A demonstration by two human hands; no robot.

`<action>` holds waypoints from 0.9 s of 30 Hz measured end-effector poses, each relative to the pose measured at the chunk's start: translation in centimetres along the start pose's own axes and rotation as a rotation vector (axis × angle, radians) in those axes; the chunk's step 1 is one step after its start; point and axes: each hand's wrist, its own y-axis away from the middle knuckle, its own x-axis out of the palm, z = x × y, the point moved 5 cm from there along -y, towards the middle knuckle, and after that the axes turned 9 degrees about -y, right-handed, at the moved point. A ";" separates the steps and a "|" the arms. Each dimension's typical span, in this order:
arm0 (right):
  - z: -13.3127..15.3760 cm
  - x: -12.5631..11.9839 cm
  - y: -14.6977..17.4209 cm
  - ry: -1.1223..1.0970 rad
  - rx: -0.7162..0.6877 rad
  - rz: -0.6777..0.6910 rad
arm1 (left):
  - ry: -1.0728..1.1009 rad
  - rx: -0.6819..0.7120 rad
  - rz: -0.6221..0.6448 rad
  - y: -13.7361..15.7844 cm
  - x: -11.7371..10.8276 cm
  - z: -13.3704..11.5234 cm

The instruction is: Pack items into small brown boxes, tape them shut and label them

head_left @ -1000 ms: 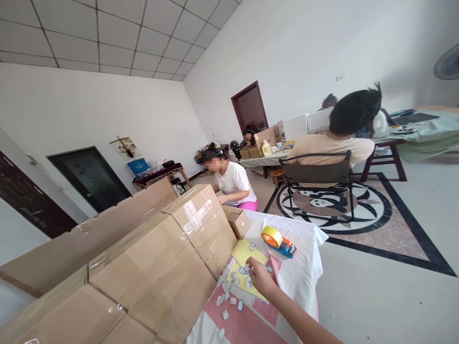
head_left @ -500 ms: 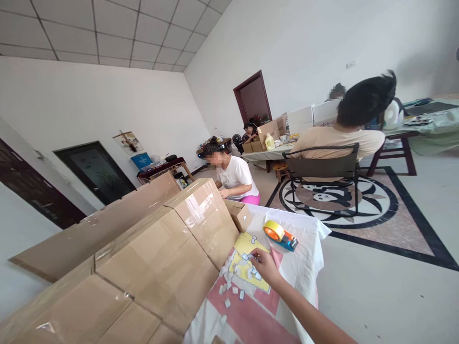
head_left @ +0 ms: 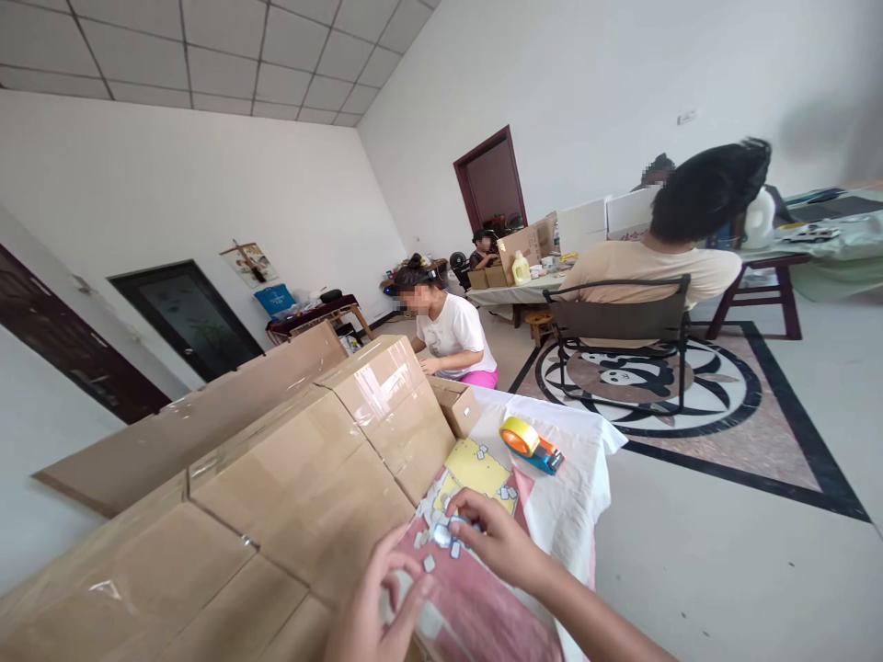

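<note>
My right hand [head_left: 498, 541] reaches over the cloth-covered table, its thumb and forefinger pinched on a small blue-edged white piece [head_left: 456, 521], partly hidden by the fingers. Lower down, my left hand [head_left: 379, 602] is raised in front of the cardboard boxes, fingers curved and thumb apart from them, with no held object visible. Around the right hand, several small pale pieces [head_left: 429, 563] lie scattered over the cloth and a yellow patterned sheet [head_left: 475, 464]. Too small to identify, they look like flat tags or labels.
Large taped cardboard boxes [head_left: 296, 487] fill the left side. A tape dispenser [head_left: 531, 444] with a yellow roll sits on the white cloth [head_left: 572, 487], near a small box [head_left: 455, 407]. One person [head_left: 452, 336] works behind the boxes; another sits in a chair [head_left: 621, 317].
My right hand has drawn back and to the left, nearer to me, from the yellow sheet. My left hand has come into view from below. The view has shifted slightly.
</note>
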 end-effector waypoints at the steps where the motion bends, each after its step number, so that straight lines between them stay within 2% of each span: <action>1: 1.2 0.6 0.6 0.006 -0.010 0.051 | 0.051 -0.003 0.068 -0.6 0.9 -0.5; 4: 3.7 1.3 2.0 0.036 -0.049 0.130 | 0.176 -0.043 0.270 -2.0 3.3 -1.3; 9: 4.6 0.9 2.8 0.032 -0.053 0.245 | 0.264 -0.072 0.427 -2.1 5.3 0.0; 13: 3.9 0.8 2.8 0.028 -0.026 0.301 | 0.439 -0.179 0.438 -1.4 6.3 1.1; 17: 3.5 0.7 2.7 0.020 -0.021 0.294 | 0.640 -0.224 0.455 -1.3 6.7 0.9; 24: 1.9 -0.2 2.4 -0.004 -0.033 0.209 | 0.557 -0.226 0.389 -1.9 7.0 1.6; 27: 0.9 -1.0 2.4 -0.008 -0.011 0.200 | 0.563 -0.305 0.328 -2.2 7.2 1.8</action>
